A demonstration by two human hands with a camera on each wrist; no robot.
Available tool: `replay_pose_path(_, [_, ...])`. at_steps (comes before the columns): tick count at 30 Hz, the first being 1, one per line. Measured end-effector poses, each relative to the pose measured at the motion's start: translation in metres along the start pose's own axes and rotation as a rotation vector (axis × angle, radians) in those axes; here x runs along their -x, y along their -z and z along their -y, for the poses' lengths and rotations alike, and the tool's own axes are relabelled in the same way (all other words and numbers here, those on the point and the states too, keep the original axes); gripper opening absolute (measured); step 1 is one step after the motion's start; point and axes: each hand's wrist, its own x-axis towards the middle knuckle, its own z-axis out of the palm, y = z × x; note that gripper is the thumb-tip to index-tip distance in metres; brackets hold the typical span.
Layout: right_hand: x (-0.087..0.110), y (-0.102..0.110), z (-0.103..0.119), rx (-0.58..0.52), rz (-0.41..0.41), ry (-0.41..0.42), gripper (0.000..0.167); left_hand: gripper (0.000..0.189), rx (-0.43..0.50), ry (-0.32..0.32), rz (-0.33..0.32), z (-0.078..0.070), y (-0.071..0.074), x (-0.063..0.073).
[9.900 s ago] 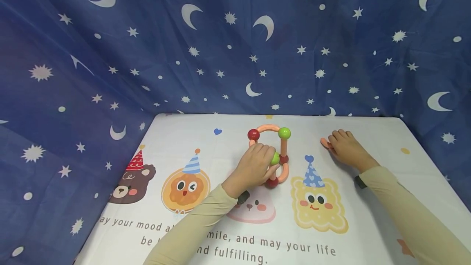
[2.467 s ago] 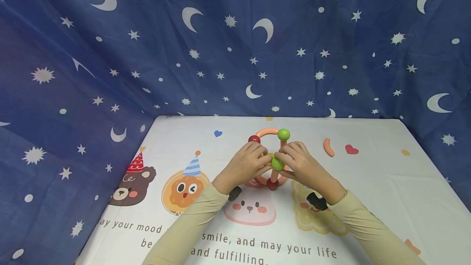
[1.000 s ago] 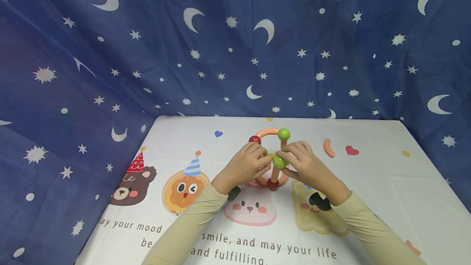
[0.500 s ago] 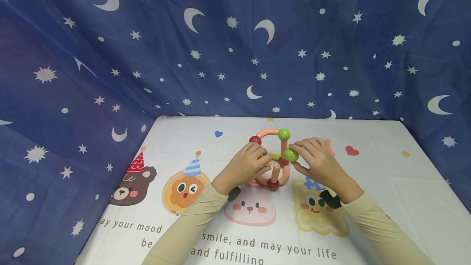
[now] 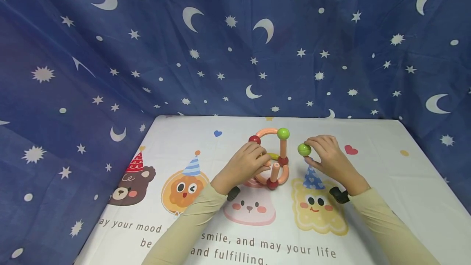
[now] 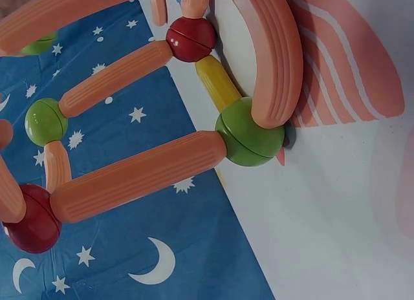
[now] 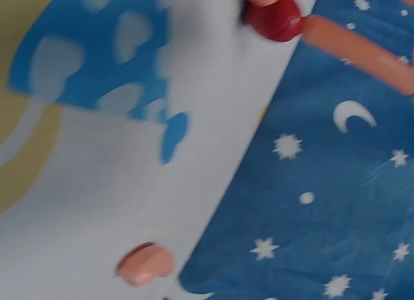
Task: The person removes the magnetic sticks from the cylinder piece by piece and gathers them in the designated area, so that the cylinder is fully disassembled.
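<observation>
A toy frame of orange rods (image 5: 283,149) and red and green balls stands mid-table. My left hand (image 5: 243,165) grips its left side; the fingers hide the part they hold. My right hand (image 5: 331,158) pinches a loose green ball (image 5: 304,149) between thumb and fingers, right of the frame and apart from it. One short orange rod (image 5: 275,172) rises from the front red ball (image 5: 272,183), its top end bare. A yellow curved piece (image 6: 218,84) joins a red ball (image 6: 191,39) and a green ball (image 6: 250,132) in the left wrist view.
A white tablecloth (image 5: 390,199) with printed cartoon figures covers the table. Behind it hangs a blue curtain (image 5: 235,72) with moons and stars. A loose orange piece (image 7: 147,264) lies on the cloth in the right wrist view.
My right hand, earlier at the loose orange curved piece, has since come to the frame, pulled the green ball off the front rod and carried it right. My left hand keeps its grip.
</observation>
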Motion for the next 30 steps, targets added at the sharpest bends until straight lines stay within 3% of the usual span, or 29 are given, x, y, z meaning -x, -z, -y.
replay_pose_path(3, [0.005, -0.008, -0.010, 0.009, 0.041, -0.014, 0.034, 0.020, -0.002, 0.004, -0.002, 0.000, 0.000, 0.000])
replay_pose_path(8, [0.007, -0.022, -0.023, 0.061, 0.147, -0.034, 0.047, 0.018, 0.000, 0.005, 0.002, 0.001, 0.000, 0.001])
replay_pose_path(15, [0.007, -0.040, -0.035, 0.123, 0.266, -0.049, 0.045, 0.022, -0.018, -0.006, 0.002, 0.001, 0.000, 0.002])
replay_pose_path(19, [0.006, -0.048, -0.040, 0.127, 0.351, -0.079, 0.041, 0.024, -0.043, -0.024, -0.006, 0.002, -0.002, 0.003])
replay_pose_path(25, [0.000, -0.060, -0.045, 0.123, 0.498, -0.119, 0.039, 0.018, 0.001, 0.011, 0.030, 0.001, -0.001, 0.002])
replay_pose_path(30, [-0.004, -0.067, -0.049, 0.091, 0.551, -0.125, 0.041, 0.019, 0.012, -0.001, 0.015, 0.000, 0.000, 0.002])
